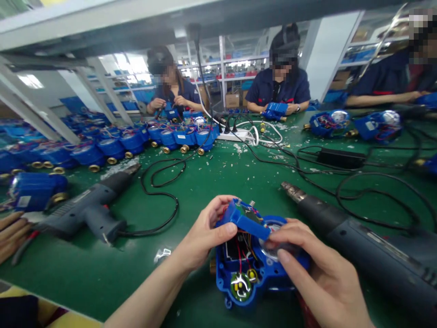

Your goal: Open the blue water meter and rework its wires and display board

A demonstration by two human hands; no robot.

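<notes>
A blue water meter housing [221, 278] lies on the green table in front of me, with wires, a round green circuit board [241, 286] and a brass fitting [213, 266] at its left side. My left hand [213, 228] grips a blue cover [247, 223] tilted above the housing; a circuit board sits inside the cover, its wires running down. Over the round meter face is my right hand [307, 255], thumb and fingers closed together close to the cover's right end. What they pinch is blurred and partly hidden.
Heat guns lie to the left [88, 205] and right [355, 246], with black cables. Several blue meters [126, 143] line the back left, beside a white power strip [234, 135]. Another person's hand [13, 234] is at the left edge; co-workers sit opposite. A shelf [164, 27] hangs overhead.
</notes>
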